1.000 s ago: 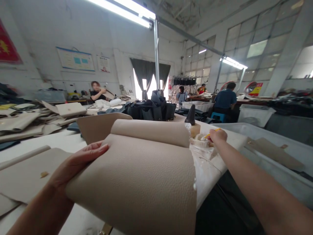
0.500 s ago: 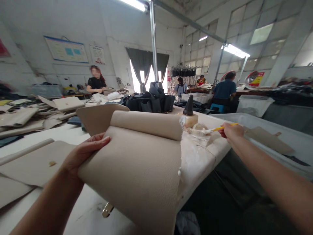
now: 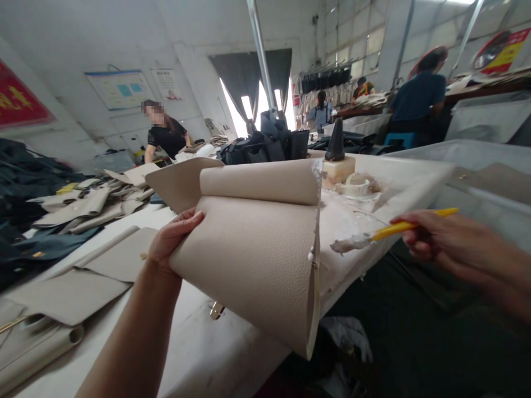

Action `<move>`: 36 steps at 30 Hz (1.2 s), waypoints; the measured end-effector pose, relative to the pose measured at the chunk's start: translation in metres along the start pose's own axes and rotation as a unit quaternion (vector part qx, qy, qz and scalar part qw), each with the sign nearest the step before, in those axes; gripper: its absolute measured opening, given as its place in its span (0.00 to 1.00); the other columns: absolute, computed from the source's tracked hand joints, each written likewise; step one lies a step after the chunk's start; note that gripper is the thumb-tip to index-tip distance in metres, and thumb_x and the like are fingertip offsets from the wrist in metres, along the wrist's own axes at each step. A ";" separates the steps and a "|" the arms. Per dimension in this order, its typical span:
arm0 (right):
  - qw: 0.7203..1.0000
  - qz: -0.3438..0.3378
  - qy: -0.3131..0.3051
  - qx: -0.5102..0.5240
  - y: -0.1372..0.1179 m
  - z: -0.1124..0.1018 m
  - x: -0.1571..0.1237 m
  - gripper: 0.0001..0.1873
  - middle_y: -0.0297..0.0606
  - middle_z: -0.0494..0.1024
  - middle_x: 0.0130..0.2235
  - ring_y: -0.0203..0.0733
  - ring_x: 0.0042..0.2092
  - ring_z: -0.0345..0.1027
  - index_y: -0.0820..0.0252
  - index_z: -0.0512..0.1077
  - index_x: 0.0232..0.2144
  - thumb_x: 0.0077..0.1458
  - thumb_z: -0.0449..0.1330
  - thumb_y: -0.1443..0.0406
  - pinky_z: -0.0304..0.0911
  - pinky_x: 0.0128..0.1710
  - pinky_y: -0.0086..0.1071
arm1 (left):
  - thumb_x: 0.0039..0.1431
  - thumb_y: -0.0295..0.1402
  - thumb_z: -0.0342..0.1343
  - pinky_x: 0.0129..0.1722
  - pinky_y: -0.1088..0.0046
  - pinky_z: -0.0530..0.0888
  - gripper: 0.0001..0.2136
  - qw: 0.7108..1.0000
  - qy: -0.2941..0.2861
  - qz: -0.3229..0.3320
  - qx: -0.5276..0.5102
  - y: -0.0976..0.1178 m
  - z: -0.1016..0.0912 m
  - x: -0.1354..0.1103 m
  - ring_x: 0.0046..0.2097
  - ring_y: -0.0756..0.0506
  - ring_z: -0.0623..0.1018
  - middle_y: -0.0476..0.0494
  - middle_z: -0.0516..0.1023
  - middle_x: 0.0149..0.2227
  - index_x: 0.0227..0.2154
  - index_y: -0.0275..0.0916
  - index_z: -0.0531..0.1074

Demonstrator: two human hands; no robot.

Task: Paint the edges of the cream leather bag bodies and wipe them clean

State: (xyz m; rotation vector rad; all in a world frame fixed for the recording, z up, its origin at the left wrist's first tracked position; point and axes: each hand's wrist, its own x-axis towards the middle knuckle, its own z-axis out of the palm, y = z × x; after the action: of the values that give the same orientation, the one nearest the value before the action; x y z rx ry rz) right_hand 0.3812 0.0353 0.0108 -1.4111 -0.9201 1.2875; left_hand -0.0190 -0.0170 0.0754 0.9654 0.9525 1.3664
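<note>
My left hand (image 3: 172, 240) grips the left edge of a folded beige leather panel (image 3: 253, 254), holding it tilted up off the white table (image 3: 215, 354). Its upper part curls into a roll at the top. My right hand (image 3: 446, 240) pinches a yellow-handled glue brush (image 3: 385, 231), whose glue-laden bristles point at the panel's right edge, a short gap away. Behind the brush, on the table, sits a glue dish (image 3: 357, 186) beside a block with a black cone-tipped bottle (image 3: 337, 155).
Several beige leather pieces (image 3: 78, 207) and rolled panels (image 3: 62, 298) lie on the table to my left. Dark bags (image 3: 265, 146) stand behind. A person in black (image 3: 166, 135) stands at the back; others work at far benches, one in blue (image 3: 418, 97).
My right hand has drawn the brush back from the glue dish toward the panel's right edge. My left hand has tilted the panel more upright. The camera has swung left.
</note>
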 end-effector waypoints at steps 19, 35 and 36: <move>0.980 0.147 -0.132 -0.014 0.006 0.046 0.018 0.15 0.33 0.64 0.14 0.27 0.12 0.50 0.64 0.69 0.22 0.59 0.50 0.72 0.46 0.10 0.17 | 0.41 0.23 0.63 0.19 0.77 0.76 0.07 0.999 0.031 -0.002 0.039 -0.006 0.000 0.006 0.20 0.46 0.78 0.46 0.80 0.22 0.27 0.33 0.77; 0.982 0.001 -0.131 -0.139 0.000 0.056 0.021 0.16 0.36 0.67 0.12 0.31 0.10 0.54 0.63 0.69 0.19 0.58 0.51 0.75 0.48 0.07 0.20 | 0.39 0.22 0.64 0.17 0.80 0.75 0.07 0.997 0.063 0.008 0.044 -0.008 -0.002 0.008 0.18 0.47 0.77 0.47 0.79 0.20 0.25 0.34 0.77; 0.982 -0.018 -0.123 -0.141 -0.004 0.057 0.019 0.17 0.36 0.67 0.12 0.31 0.10 0.55 0.63 0.69 0.19 0.57 0.52 0.75 0.49 0.07 0.20 | 0.39 0.22 0.64 0.17 0.80 0.75 0.07 0.997 0.068 0.008 0.042 -0.009 -0.002 0.008 0.18 0.47 0.77 0.48 0.79 0.20 0.25 0.34 0.77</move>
State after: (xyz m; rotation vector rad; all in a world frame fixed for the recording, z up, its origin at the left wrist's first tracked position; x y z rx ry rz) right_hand 0.3284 0.0639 0.0123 -1.4616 -1.3325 1.3640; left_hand -0.0185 -0.0089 0.0665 0.9534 1.1139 1.4307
